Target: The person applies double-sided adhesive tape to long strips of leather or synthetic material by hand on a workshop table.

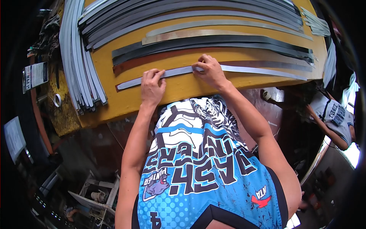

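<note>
A long pale grey-white strip (177, 72) lies lengthwise in front of me on a yellow-topped table (108, 110). Beneath it is a brown strip (267, 65), whose edges show at the left end and behind the right half. My left hand (153, 86) is closed in a pinch at the pale strip's near edge, left of its middle. Farther right, my right hand (211, 72) grips the same strip between thumb and fingers, with the knuckles raised. From that hand the strip's loose part runs on to the right. The fingers partly hide the strip where they hold it.
Dark strips (213, 44) lie just beyond my hands, with a tan strip (183, 36) behind. Stacked grey strips (190, 9) fill the far side; another bundle (78, 57) hangs over the left. A tape roll (57, 100) sits at left. Another person (335, 118) is at right.
</note>
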The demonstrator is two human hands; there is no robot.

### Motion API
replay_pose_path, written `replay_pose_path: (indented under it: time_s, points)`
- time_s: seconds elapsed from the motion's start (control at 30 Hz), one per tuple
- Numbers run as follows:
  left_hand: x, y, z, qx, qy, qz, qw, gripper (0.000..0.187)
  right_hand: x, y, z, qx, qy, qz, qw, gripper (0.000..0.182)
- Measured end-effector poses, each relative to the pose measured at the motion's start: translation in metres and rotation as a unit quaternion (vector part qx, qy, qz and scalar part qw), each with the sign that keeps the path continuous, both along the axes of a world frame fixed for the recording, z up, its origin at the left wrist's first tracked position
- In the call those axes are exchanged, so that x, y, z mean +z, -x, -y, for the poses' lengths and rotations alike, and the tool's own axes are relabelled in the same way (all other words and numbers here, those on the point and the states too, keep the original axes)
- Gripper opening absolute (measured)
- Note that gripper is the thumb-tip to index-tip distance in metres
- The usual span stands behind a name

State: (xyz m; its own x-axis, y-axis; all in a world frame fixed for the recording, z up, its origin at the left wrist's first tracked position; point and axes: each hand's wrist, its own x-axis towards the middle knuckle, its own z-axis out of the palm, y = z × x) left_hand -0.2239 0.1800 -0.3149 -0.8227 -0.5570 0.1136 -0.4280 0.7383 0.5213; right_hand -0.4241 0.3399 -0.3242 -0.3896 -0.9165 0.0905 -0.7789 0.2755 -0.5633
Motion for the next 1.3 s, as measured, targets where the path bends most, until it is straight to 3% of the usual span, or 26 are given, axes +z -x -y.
replay_pose_path:
  time_s: [0.2, 0.33, 0.43, 0.5, 0.77, 1.3]
  points:
    - [-0.012, 0.052, -0.035, -0.085, -0.024, -0.058, 0.994, 0.025, 0.002, -0.009, 0.009, 0.009, 0.017, 0.000, 1.000, 0.015]
    - [-0.016, 0.051, -0.034, -0.082, -0.027, -0.063, 0.994, 0.024, 0.003, -0.002, 0.004, 0.017, 0.008, 0.006, 1.000, 0.018]
    - [-0.013, 0.048, -0.033, -0.079, -0.028, -0.064, 0.994, 0.022, 0.015, 0.013, -0.012, -0.042, -0.015, 0.077, 0.996, 0.021]
    - [-0.013, 0.048, -0.033, -0.080, -0.019, -0.066, 0.994, 0.021, 0.027, 0.032, -0.028, -0.032, -0.092, 0.084, 0.992, 0.024]
    - [-0.010, 0.050, -0.036, -0.067, -0.012, -0.064, 0.996, 0.019, 0.025, 0.058, -0.051, -0.004, -0.038, 0.099, 0.994, 0.022]
    - [-0.008, 0.054, -0.037, -0.068, -0.014, -0.069, 0.995, 0.018, 0.011, 0.063, -0.062, -0.009, -0.028, 0.007, 1.000, 0.021]
